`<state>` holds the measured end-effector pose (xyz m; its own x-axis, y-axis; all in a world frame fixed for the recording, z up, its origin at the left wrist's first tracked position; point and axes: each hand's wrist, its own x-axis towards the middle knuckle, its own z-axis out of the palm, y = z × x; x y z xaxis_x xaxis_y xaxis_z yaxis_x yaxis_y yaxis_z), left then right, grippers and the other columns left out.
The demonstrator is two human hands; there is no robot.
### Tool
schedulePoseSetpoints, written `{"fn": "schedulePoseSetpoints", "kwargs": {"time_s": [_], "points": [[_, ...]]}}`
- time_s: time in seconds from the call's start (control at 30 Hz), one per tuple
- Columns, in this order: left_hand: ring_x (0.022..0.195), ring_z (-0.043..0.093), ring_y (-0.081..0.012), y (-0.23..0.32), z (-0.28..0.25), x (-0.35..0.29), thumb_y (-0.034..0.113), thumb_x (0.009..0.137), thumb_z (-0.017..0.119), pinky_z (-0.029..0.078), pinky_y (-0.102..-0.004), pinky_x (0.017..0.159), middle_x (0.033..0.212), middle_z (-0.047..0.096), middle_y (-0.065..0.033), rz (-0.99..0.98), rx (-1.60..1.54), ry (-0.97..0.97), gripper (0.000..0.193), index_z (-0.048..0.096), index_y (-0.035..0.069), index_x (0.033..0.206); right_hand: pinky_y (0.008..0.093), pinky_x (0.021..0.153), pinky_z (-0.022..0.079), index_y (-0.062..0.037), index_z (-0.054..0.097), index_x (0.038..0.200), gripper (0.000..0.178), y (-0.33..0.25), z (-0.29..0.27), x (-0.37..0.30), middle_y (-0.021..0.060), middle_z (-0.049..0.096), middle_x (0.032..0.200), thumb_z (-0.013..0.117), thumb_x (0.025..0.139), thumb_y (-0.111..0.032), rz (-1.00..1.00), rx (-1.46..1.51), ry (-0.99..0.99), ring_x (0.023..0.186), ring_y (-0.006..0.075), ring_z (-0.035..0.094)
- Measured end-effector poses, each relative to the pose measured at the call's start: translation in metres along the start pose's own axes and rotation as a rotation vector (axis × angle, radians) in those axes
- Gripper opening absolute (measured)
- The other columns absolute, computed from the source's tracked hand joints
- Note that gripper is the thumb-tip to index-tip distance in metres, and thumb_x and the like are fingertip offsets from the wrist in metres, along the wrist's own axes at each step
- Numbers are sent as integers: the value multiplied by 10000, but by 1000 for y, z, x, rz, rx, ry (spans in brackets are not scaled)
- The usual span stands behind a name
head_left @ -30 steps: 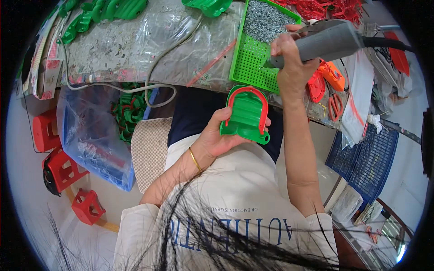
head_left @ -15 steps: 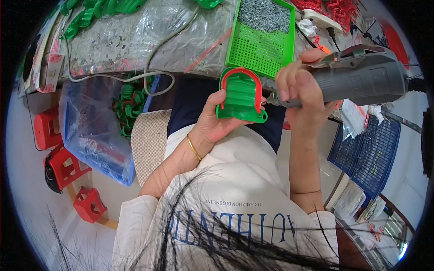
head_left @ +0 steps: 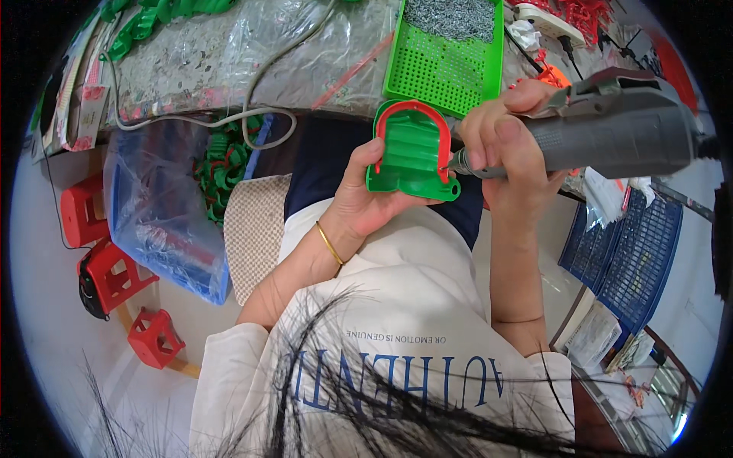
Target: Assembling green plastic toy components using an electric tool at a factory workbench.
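Observation:
My left hand (head_left: pixel 366 187) grips a green plastic scoop-shaped part (head_left: pixel 412 156) by its lower left side, thumb on the rim and fingers beneath. A red U-shaped strip (head_left: pixel 416 107) runs along the part's inner edge. In my right hand (head_left: pixel 511 145) is a dark grey electric screwdriver (head_left: pixel 603 141), held sideways with the fingers wrapped round its front end. Its tip points left at the lower right leg of the red strip and appears to meet it; the exact contact is too small to make out.
A green perforated tray (head_left: pixel 435 72) holding many small metal screws (head_left: pixel 450 19) lies on the plastic-covered table (head_left: pixel 191 76). A grey cable (head_left: pixel 282 118) loops over its edge. At left stand a lined blue bin (head_left: pixel 164 221) of green-red parts and red stools (head_left: pixel 156 338). Blue crates (head_left: pixel 637 252) are at right.
The green part and the screwdriver have stayed together at the same spot on the red strip. The whole view has shifted slightly, and the part is tilted a little differently.

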<state>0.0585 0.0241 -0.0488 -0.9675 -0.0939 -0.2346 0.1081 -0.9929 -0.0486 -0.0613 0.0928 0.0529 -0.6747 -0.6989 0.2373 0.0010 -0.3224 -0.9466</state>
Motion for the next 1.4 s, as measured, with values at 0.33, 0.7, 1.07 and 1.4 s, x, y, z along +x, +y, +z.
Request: {"fn": "schedulePoseSetpoints", "kwargs": {"time_s": [0.33, 0.7, 1.07, 1.4], "points": [[1131, 536, -337, 1, 24, -2, 424, 863, 556, 459, -556, 906, 1234, 536, -188, -41, -69, -10, 595, 441, 36, 1299, 287, 481, 343, -51, 475, 1030, 228, -12, -3, 5, 10, 415, 551, 557, 817, -59, -106, 82, -124, 429, 130, 393], [1121, 542, -356, 10, 34, 6, 454, 840, 558, 462, -501, 921, 1232, 520, -252, -102, 117, -84, 664, 428, -3, 1303, 273, 505, 364, 29, 521, 1033, 250, -17, 2, 72, 31, 469, 625, 601, 809, -47, -109, -14, 74, 521, 119, 449], [1112, 541, -367, 11, 22, 8, 453, 839, 546, 455, -505, 923, 1225, 513, -270, -153, 49, -74, 668, 415, -2, 1309, 270, 560, 445, 16, 517, 996, 177, 70, -21, 92, 33, 524, 716, 581, 832, 19, -93, -114, 133, 581, 118, 521], [1114, 539, -374, 11, 12, 6, 445, 836, 548, 446, -516, 930, 1223, 515, -277, -159, 36, -60, 668, 415, -5, 1311, 271, 561, 446, 14, 517, 989, 169, 82, -20, 87, 37, 531, 704, 583, 833, 18, -77, -130, 132, 583, 120, 525]]}}
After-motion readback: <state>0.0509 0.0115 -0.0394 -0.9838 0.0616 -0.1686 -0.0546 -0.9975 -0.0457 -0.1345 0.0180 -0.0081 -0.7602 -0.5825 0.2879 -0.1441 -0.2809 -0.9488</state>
